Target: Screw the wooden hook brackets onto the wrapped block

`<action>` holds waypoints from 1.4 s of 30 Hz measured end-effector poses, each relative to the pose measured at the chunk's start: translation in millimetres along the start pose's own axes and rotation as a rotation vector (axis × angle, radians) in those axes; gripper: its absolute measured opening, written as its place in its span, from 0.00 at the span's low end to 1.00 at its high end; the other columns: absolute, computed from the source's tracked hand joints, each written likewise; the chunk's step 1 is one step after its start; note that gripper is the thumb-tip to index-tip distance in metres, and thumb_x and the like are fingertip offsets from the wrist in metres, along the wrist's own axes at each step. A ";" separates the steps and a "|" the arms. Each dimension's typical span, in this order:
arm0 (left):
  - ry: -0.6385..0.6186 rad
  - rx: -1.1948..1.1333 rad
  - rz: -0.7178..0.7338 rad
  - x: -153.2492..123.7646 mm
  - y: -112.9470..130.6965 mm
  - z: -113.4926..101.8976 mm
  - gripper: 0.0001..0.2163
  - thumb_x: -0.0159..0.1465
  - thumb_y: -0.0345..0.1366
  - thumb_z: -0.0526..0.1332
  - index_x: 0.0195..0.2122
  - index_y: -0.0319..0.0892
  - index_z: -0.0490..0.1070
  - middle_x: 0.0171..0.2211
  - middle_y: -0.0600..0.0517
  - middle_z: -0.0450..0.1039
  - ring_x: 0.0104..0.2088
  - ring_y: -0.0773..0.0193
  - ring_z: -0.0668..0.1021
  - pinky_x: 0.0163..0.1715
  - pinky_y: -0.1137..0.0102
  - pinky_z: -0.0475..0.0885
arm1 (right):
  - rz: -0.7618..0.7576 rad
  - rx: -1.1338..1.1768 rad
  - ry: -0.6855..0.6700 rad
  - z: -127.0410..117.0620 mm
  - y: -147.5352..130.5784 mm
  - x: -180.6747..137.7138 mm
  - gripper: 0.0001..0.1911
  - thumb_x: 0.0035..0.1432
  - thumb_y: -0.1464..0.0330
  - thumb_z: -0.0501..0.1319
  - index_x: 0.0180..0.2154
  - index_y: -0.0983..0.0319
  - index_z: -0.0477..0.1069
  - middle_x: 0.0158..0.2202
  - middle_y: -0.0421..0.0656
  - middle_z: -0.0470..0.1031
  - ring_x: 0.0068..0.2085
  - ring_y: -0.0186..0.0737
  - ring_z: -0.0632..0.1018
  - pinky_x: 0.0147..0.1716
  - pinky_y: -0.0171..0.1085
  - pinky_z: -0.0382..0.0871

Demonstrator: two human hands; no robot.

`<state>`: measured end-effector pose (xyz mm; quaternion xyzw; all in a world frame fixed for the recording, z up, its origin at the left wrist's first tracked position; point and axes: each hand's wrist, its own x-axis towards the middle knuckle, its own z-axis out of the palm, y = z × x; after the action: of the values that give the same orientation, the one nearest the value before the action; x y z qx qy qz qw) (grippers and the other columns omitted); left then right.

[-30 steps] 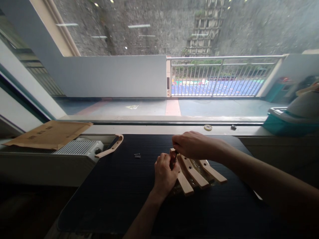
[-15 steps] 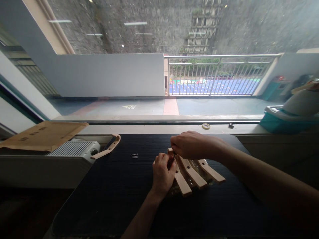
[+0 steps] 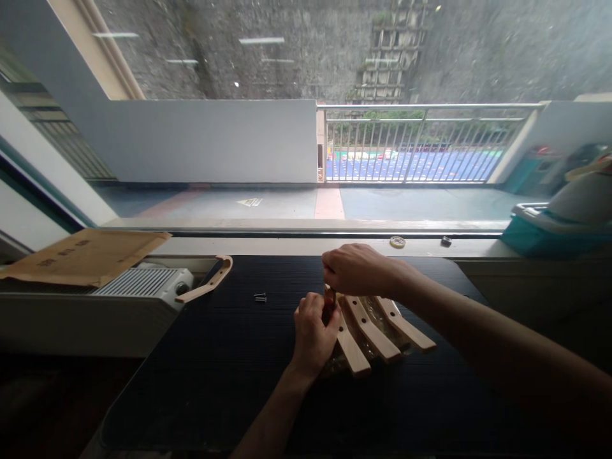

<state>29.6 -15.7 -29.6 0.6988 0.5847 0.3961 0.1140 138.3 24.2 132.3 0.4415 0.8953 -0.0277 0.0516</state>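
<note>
Grip of the left hand (image 3: 313,328): fingers curled at the far end of the left wooden strip (image 3: 352,354); whether they clasp it is hidden. Just right and farther, the right hand (image 3: 354,268) is folded tight over a thin dark shaft (image 3: 334,296). From the left: a bent wooden piece (image 3: 215,280) at the far left of the desk (image 3: 215,370), small screws (image 3: 259,298), then the left, middle (image 3: 380,338) and right strips (image 3: 414,333) on crinkled film (image 3: 335,366). All three strips look light, stiff and smooth, likely to slide; best held by their side edges, clear of the holes (image 3: 340,329).
</note>
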 end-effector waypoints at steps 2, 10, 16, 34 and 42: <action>0.007 -0.004 0.005 -0.4 -0.3 0.0 0.03 0.58 0.32 0.57 0.28 0.42 0.64 0.30 0.52 0.67 0.35 0.60 0.70 0.36 0.64 0.66 | -0.012 -0.007 -0.021 -2.9 3.2 -2.4 0.14 0.57 0.67 0.50 0.34 0.64 0.72 0.30 0.46 0.75 0.28 0.36 0.72 0.24 0.34 0.55; -0.001 -0.003 0.006 -0.6 -0.6 0.3 0.02 0.58 0.32 0.57 0.29 0.42 0.64 0.30 0.51 0.67 0.35 0.59 0.70 0.36 0.64 0.66 | -0.181 -0.018 -0.098 -18.0 0.2 -17.0 0.10 0.56 0.72 0.52 0.32 0.63 0.72 0.28 0.42 0.75 0.27 0.33 0.69 0.24 0.32 0.55; 0.004 0.008 0.007 0.4 -0.6 1.1 0.02 0.58 0.32 0.58 0.29 0.42 0.64 0.31 0.51 0.67 0.35 0.59 0.70 0.36 0.63 0.66 | -0.133 -0.031 -0.096 -7.5 -1.0 -14.8 0.09 0.57 0.72 0.52 0.33 0.64 0.71 0.28 0.43 0.74 0.26 0.32 0.68 0.23 0.32 0.53; 0.018 0.011 0.016 -0.1 -1.5 -0.3 0.03 0.58 0.33 0.57 0.28 0.42 0.64 0.30 0.51 0.67 0.34 0.59 0.70 0.36 0.64 0.66 | -0.151 -0.004 -0.117 -20.6 3.4 -15.9 0.10 0.55 0.74 0.53 0.33 0.66 0.73 0.29 0.44 0.75 0.27 0.32 0.68 0.24 0.32 0.57; 0.007 0.011 0.014 -0.6 1.6 -1.5 0.03 0.58 0.33 0.57 0.28 0.42 0.64 0.30 0.51 0.67 0.35 0.59 0.70 0.35 0.64 0.67 | -0.107 0.010 -0.077 -11.1 4.1 -10.3 0.12 0.56 0.71 0.51 0.34 0.67 0.72 0.31 0.47 0.75 0.29 0.35 0.70 0.26 0.33 0.57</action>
<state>29.8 -17.2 -27.8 0.7022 0.5821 0.3963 0.1054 147.0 19.7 144.5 0.3918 0.9149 -0.0519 0.0824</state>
